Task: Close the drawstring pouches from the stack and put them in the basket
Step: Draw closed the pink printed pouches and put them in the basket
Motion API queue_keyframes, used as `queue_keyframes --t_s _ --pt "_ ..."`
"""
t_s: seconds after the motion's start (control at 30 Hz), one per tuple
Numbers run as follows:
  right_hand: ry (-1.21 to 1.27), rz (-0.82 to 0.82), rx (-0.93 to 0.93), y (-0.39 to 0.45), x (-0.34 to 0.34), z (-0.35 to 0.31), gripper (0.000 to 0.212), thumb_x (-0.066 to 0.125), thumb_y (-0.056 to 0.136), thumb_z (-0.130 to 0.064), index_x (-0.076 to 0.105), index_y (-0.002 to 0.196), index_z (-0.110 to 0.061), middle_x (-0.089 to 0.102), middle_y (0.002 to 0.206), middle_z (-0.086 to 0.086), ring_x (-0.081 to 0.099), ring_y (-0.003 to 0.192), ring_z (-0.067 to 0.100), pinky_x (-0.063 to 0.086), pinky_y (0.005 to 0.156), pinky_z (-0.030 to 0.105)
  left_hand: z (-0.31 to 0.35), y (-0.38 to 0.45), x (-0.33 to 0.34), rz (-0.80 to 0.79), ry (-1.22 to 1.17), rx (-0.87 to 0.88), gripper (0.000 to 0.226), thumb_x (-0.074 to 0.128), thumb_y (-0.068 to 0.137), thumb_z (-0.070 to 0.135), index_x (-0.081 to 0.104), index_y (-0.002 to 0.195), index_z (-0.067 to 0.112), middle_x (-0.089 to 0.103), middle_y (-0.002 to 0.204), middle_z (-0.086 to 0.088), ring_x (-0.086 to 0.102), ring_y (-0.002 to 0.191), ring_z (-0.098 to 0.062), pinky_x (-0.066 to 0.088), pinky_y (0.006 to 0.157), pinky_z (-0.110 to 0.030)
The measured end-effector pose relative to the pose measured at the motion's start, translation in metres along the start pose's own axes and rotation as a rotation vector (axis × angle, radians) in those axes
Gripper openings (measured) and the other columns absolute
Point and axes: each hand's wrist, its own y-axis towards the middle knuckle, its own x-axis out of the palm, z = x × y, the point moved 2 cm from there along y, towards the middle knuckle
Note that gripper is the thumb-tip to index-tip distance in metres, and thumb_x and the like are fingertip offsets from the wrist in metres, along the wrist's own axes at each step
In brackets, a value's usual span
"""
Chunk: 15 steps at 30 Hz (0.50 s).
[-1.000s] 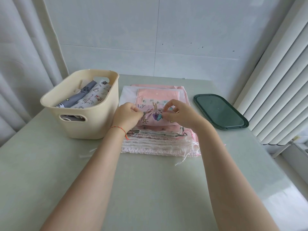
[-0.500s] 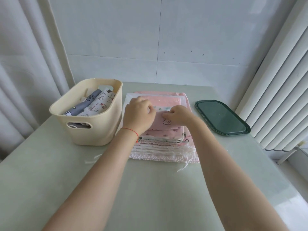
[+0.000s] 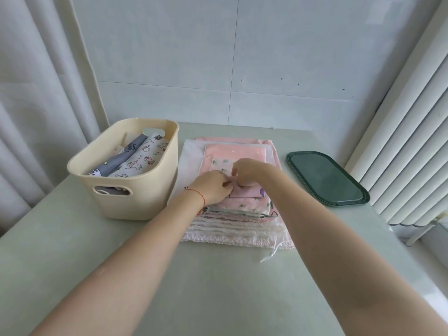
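Fingers of my left hand (image 3: 213, 187) and right hand (image 3: 244, 172) pinch the small pink fabric pouch (image 3: 244, 191) atop the stack (image 3: 236, 214); next I'd carry it into the cream plastic basket (image 3: 135, 204).

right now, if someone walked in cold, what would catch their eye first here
Most likely the two hands meeting at mid-table: the left hand and right hand both pinch a small pink pouch on top of the stack of pouches. Next, the cream basket just left of the stack, with printed pouches already inside, and the dark green tray off to the right.
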Motion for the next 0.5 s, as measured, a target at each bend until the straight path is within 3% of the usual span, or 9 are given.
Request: queue_keyframes --t_s 0.07,0.17,0.3,0.43,0.5 --pt "-0.023 0.014 0.042 0.003 -0.002 -0.002 0.016 0.049 0.095 -0.01 0.058 0.083 -0.005 0.05 0.074 0.008 0.045 0.055 0.018 0.031 0.03 0.019 0.002 -0.001 -0.003 0.013 -0.019 0.03 0.041 0.033 0.094 0.033 0.067 0.116 0.034 0.065 0.116 -0.001 0.059 0.105 -0.023 0.047 0.094 -0.039" --pt "0.012 0.06 0.087 0.011 0.0 -0.002 0.034 0.054 0.096 -0.026 0.05 0.067 -0.008 0.041 0.059 0.003 0.036 0.051 0.018 0.033 0.045 0.024 0.002 -0.002 -0.006 0.067 -0.05 0.068 0.027 0.042 0.089 0.024 0.067 0.094 0.034 0.065 0.108 -0.003 0.058 0.105 -0.026 0.046 0.09 -0.036" --pt "0.167 0.214 0.107 -0.001 -0.009 0.003 0.037 0.046 0.099 -0.036 0.059 0.082 -0.007 0.047 0.062 0.003 0.047 0.064 0.022 0.034 0.05 0.025 0.011 -0.014 -0.019 0.318 -0.151 0.09 0.035 0.051 0.083 0.017 0.066 0.115 0.019 0.053 0.121 -0.005 0.048 0.117 -0.023 0.045 0.097 -0.038" --pt "0.587 0.539 0.146 -0.026 -0.026 0.018 0.015 0.052 0.094 -0.035 0.048 0.102 -0.022 0.055 0.073 0.001 0.056 0.07 0.023 0.049 0.065 0.035 0.043 -0.048 -0.055 0.777 -0.097 0.244 0.025 0.054 0.083 0.006 0.067 0.105 0.01 0.05 0.103 -0.011 0.053 0.095 -0.028 0.05 0.077 -0.04" --pt "0.779 0.646 0.162 -0.036 -0.037 0.018 0.008 0.051 0.092 -0.024 0.049 0.095 -0.031 0.061 0.08 0.001 0.058 0.068 0.024 0.051 0.061 0.035 0.046 -0.067 -0.073 0.979 -0.006 0.275 0.023 0.052 0.081 0.007 0.067 0.098 0.008 0.052 0.096 -0.013 0.055 0.085 -0.031 0.048 0.07 -0.038"
